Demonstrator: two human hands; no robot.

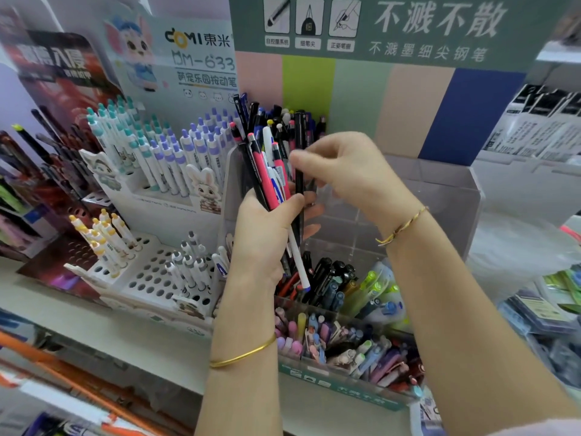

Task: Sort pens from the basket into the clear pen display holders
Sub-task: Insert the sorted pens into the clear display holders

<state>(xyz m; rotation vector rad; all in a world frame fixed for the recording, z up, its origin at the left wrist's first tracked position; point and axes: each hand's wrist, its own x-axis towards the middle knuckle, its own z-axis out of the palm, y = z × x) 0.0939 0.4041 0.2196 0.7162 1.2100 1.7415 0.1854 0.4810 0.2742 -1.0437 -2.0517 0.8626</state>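
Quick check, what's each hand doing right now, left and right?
Left hand: grips a bundle of pink, black and white pens.
Right hand: pinches a slim black pen.

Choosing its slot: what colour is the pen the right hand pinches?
Black; head view shows the pen in the right hand best.

- We see the backboard (412, 102) striped pink, lime, sage, tan and navy.
- Our bundled pens (267, 180) are pink, black and white.
- Our bangle (243, 354) is gold.
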